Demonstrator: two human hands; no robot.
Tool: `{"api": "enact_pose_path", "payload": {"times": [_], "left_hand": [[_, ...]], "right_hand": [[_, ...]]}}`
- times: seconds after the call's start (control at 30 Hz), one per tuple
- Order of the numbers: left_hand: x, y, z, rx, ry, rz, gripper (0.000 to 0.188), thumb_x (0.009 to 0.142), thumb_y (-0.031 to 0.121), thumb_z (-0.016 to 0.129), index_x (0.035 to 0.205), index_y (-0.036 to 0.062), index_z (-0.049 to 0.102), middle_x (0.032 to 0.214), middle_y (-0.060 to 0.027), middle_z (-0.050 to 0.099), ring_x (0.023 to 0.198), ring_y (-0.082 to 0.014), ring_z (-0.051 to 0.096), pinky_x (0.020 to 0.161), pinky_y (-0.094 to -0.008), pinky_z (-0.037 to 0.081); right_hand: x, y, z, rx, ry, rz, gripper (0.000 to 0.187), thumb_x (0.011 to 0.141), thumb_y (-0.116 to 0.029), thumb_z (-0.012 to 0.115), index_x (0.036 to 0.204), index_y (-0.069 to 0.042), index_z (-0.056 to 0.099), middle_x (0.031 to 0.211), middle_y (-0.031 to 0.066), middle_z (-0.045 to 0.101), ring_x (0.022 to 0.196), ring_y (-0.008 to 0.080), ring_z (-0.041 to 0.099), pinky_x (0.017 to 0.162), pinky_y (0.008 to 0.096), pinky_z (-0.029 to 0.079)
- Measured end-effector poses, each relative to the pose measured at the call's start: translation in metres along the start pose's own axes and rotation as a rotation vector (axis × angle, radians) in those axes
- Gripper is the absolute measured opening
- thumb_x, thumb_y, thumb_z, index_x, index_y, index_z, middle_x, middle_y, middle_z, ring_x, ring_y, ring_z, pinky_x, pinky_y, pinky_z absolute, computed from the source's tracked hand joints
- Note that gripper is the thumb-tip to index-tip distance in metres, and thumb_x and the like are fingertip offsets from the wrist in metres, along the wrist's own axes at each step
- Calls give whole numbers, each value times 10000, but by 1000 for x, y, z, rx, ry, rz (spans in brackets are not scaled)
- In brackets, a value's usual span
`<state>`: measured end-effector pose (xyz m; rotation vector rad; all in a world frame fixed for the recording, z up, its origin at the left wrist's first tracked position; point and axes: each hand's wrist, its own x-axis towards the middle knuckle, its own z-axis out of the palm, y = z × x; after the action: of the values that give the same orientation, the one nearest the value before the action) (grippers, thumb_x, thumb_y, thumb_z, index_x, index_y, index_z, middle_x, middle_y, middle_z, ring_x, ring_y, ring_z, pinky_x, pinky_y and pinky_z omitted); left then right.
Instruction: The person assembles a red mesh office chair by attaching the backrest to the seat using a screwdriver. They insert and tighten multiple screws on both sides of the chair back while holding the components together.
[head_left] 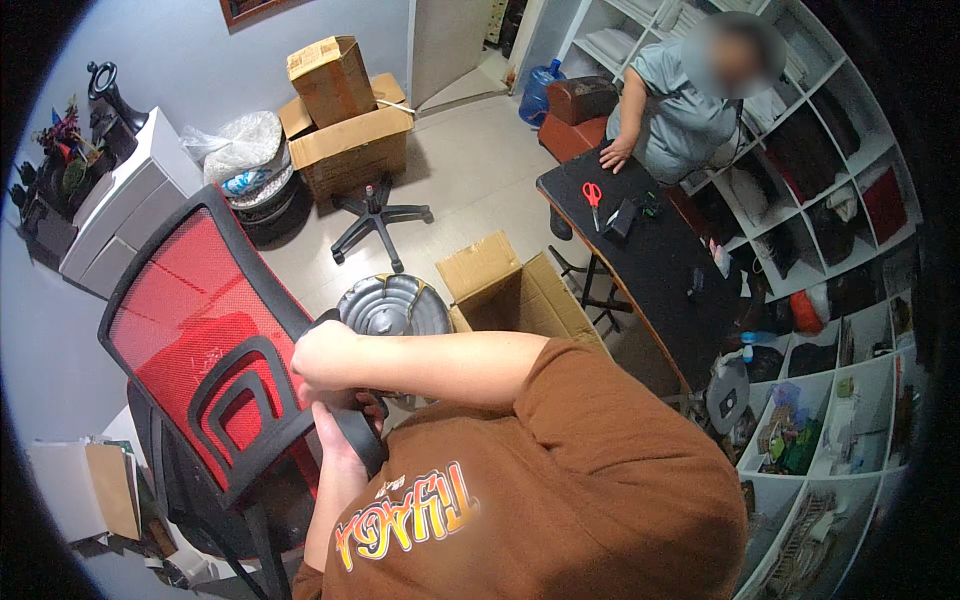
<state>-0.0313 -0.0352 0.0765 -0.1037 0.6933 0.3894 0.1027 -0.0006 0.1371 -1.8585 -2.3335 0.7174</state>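
Observation:
A red mesh office chair [225, 330] with a black frame stands tilted in front of me on the left. My left hand [340, 440] is closed round a black armrest [357, 438] beside the chair, its fingertips showing past the far edge. Just above it, my right hand [325, 357] is a fist close to the chair's edge. A bit of black plastic shows beyond its knuckles, but the palm side and whatever is in it are hidden. Another black armrest loop [240, 395] lies against the red mesh.
On the floor ahead are a black five-legged chair base [380, 220], a round grey ribbed object [393, 305] and cardboard boxes [350, 160]. An open carton [520, 295] stands nearer. A person sits behind a black table [640, 260] bearing red scissors [593, 197]. White shelves [830, 440] line the right.

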Motion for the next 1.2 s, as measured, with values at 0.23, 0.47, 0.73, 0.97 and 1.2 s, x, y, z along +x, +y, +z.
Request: {"api": "enact_pose_path", "payload": {"times": [0.23,0.47,0.73,0.97,1.2], "left_hand": [[6,4,-7,-21,-100,-24,475,883,558,479,1070,131,572,924,-31,606,719,-141,561,577,-282,445],[3,4,-2,-70,-39,-73,534,891,584,457,1103,101,543,930,-24,607,730,-139,559,596,-281,440],[3,2,0,-28,-74,-35,558,865,581,494,1065,64,554,924,-18,617,725,-124,569,605,-273,458],[5,1,0,102,-17,74,495,867,592,482,1042,139,579,868,-14,623,708,-135,581,581,-280,460],[2,-4,5,120,81,109,564,867,671,434,1015,151,597,818,-38,617,632,-202,588,541,-330,488]], "right_hand": [[11,17,20,396,302,39,276,787,-341,685,969,-133,689,915,97,703,860,299,673,769,401,524],[-17,40,24,350,366,175,289,845,-367,619,895,-97,708,865,134,666,830,319,651,745,423,513],[-73,46,53,301,493,26,159,817,-199,616,920,-114,701,925,95,616,826,306,646,718,414,525],[-75,23,38,243,529,-83,282,724,-274,728,976,-160,673,956,61,572,903,251,630,724,407,492],[-17,-3,40,265,404,-100,261,764,-301,686,999,-191,654,939,78,618,922,280,635,717,447,474]]}}
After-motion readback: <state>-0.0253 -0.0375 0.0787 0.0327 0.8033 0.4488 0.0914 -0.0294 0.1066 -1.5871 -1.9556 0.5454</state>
